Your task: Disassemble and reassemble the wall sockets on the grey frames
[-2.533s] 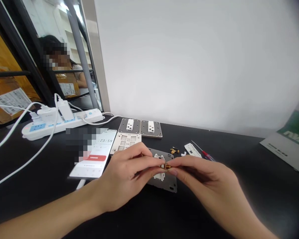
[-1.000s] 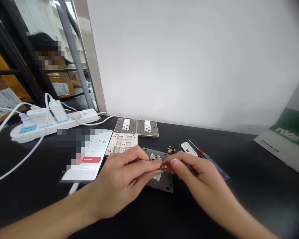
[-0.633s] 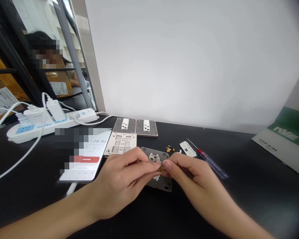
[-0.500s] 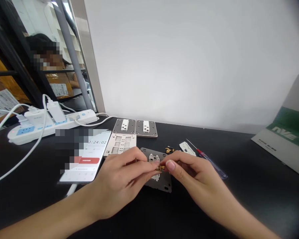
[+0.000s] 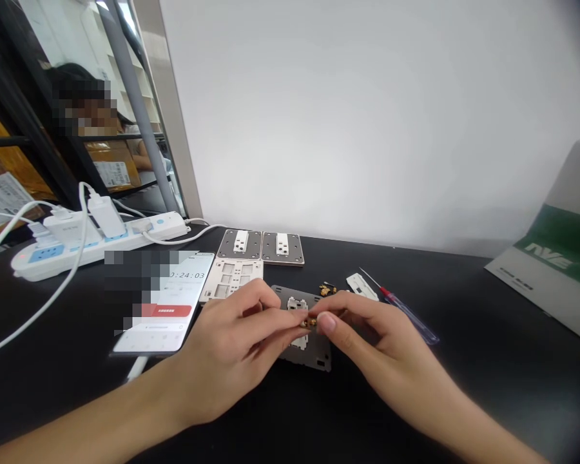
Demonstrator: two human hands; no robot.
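A small brass metal part is pinched between the fingertips of my left hand and my right hand. Both hands hold it just above a grey plate, whose white centre piece is partly covered by my fingers. Behind my right hand lie several brass pieces in a small heap. A white plastic cover rests beside them, and a screwdriver with a clear and red handle lies to its right.
Two grey panels with white middles stand near the wall, a pale frame before them. Left are a phone showing a timer and a white power strip with cables. A white-green box is at right; a person sits beyond the shelf.
The brass part between my fingertips has turned slightly. The view has shifted a little; both hands stay in nearly the same place. The phone's timer has advanced a second.
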